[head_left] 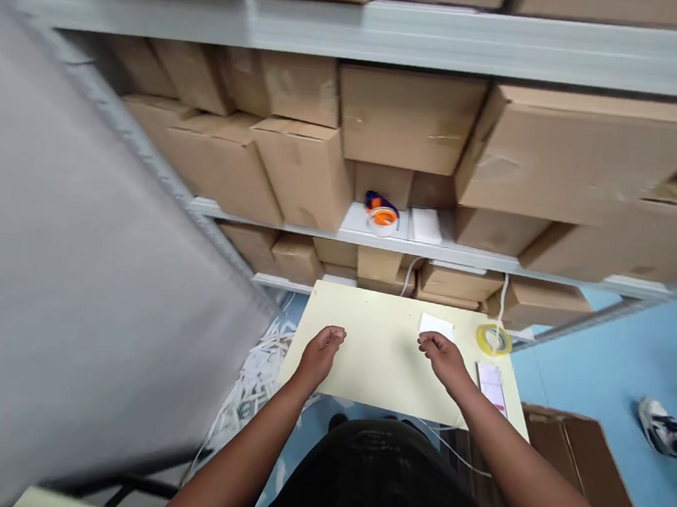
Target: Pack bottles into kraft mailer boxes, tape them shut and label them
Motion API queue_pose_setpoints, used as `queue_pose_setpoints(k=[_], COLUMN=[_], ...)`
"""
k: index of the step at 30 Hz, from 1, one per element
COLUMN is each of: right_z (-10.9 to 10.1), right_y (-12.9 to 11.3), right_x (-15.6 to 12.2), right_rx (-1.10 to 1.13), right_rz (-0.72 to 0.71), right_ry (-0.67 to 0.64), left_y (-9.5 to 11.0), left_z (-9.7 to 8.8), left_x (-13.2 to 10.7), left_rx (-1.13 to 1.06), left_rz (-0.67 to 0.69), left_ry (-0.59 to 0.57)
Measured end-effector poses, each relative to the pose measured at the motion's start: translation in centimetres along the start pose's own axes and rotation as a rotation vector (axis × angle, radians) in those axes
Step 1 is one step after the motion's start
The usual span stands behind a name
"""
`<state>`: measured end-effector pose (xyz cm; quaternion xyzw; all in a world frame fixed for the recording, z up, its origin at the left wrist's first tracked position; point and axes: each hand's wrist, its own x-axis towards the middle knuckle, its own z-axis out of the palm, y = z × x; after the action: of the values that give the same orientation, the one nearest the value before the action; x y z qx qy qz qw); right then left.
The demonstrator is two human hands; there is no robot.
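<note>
My left hand (322, 352) is above the left part of a small pale-yellow table (371, 370), its fingers loosely bent and nothing in it. My right hand (442, 356) hovers over the right part of the same table, fingers slightly curled and apart, also without anything in it. The palms face each other across a wide gap. Just behind the right hand lies a small white card or pad (436, 325). To its right are a roll of yellowish tape (494, 341) and a phone with a lit screen (491, 387).
A metal shelf (412, 247) stacked with cardboard boxes (409, 124) rises behind the table. It also holds a white tape roll with orange (383, 218). Shredded paper (256, 378) lies at left beside a grey partition (73, 242). An opened carton (587, 473) and another person's shoe (659, 424) are right.
</note>
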<state>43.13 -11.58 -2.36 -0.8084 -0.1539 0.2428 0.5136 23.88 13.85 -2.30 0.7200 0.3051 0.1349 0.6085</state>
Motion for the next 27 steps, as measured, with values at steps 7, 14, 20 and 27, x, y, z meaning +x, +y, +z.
queue_pose_setpoints(k=[7, 14, 20, 27], right_z=[6.4, 13.8, 20.7, 30.0], right_y=[-2.8, -4.8, -7.3, -7.8], right_x=[5.0, 4.6, -0.1, -7.7], right_rx=[-0.075, -0.168, -0.218, -0.316], right_rz=[-0.109, -0.222, -0.266, -0.429], right_ry=[-0.406, -0.773, -1.01, -1.211], left_y=[-2.4, -3.2, -3.9, -8.1], left_z=[-1.8, -1.9, -4.0, -8.9], left_x=[-6.6, -15.5, -24.7, -36.0], left_rx=[-0.045, -0.066, -0.039, 0.057], left_rz=[-0.112, -0.246, -0.262, -0.419], left_ry=[0.388, 0.776, 1.055, 1.28])
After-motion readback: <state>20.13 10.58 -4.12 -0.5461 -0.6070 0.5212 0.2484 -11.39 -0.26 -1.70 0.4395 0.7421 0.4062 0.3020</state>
